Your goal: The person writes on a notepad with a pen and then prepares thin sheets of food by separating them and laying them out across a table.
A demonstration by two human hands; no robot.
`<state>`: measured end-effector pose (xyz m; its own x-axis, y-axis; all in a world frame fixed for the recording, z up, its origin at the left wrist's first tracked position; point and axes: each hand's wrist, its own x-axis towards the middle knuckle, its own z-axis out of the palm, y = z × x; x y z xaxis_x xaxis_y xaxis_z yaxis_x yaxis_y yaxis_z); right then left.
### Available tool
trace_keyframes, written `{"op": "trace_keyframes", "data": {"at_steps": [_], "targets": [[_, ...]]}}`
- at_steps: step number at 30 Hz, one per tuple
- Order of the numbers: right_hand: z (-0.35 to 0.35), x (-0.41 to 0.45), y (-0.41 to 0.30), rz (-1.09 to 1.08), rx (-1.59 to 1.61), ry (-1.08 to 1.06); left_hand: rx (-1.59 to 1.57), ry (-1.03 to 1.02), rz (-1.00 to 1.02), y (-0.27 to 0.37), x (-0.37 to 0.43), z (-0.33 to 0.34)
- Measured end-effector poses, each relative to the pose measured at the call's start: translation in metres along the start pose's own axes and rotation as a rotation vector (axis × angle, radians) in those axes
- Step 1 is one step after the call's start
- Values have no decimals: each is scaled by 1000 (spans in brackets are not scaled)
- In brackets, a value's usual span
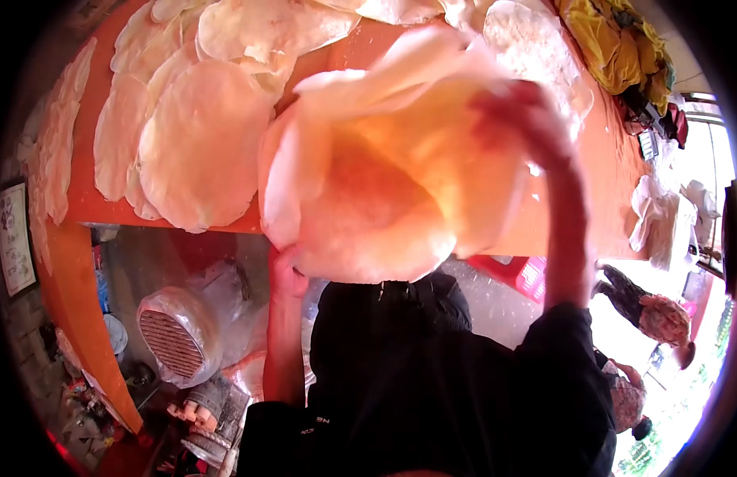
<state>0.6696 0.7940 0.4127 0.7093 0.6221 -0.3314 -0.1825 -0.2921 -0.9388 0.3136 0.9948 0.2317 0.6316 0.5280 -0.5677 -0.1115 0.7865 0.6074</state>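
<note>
A large, thin, pale round flatbread (374, 232) hangs in front of me, partly folded, with light glowing through it. My left hand (290, 271) pinches its near left edge between thumb and fingers, close to the table edge. My right hand (517, 116) is raised at the flatbread's far right side and blurred by motion. It overlaps the sheet there, but whether its fingers grip it cannot be made out. Blur also hides whether this is one sheet or more. To the left, another flatbread (201, 149) lies on top of overlapping ones on the orange table (607, 197).
More flatbreads (273, 30) cover the table's far side. Yellow cloth (607, 47) and white bags (660, 220) lie at the right. Below are a plastic-wrapped stack (177, 340) and a pink crate (523, 277). Two people (660, 322) are in the right background.
</note>
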Motion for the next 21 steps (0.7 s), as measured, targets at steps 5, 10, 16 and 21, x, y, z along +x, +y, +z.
{"op": "trace_keyframes", "data": {"at_steps": [5,10,16,21], "targets": [[-58,-2,-93,-93,325,195,0,-5,-18,-7,7,6],[-65,103,-148,-422,172,-49,-55,5,-32,-13,13,4],[-157,129,-100,-497,357,307,60,-18,19,-19,13,-17],[-190,117,91,26,380,473,-70,-80,-39,4,-12,15]]}}
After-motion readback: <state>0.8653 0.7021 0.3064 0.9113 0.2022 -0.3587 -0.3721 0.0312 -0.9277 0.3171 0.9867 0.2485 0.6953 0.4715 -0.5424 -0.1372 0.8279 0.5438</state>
